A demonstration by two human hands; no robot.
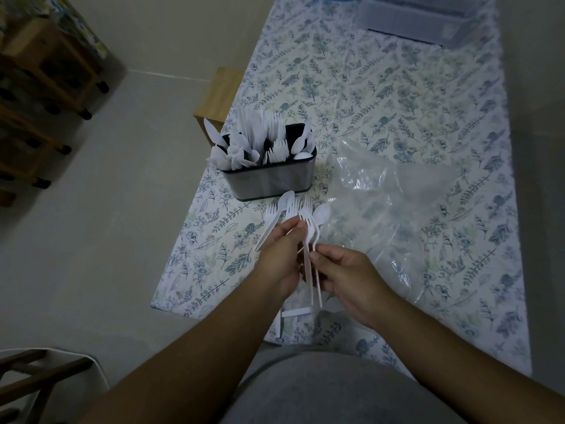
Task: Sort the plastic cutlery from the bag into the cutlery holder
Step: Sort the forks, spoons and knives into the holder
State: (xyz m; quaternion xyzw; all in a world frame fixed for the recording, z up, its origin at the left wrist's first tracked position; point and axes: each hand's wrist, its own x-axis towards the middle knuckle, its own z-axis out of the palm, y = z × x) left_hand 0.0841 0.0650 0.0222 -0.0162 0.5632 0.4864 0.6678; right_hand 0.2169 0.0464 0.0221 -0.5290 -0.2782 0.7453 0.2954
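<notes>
A dark cutlery holder [269, 182] with a metal front stands on the table's left side, filled with white plastic knives at left, forks in the middle and spoons at right. Just in front of it, my left hand [282, 255] grips a fan of white forks and spoons [298, 209], heads pointing toward the holder. My right hand [348, 276] pinches the handle of a fork [307, 228] in that bunch. The clear plastic bag [397, 203] lies flat and crumpled on the table to the right of my hands.
The table [382, 93] has a floral cloth. A clear plastic container [419, 19] sits at its far end. A wooden stool [220, 96] stands by the table's left edge, wooden shelving [46, 87] further left, a chair [39, 381] at bottom left.
</notes>
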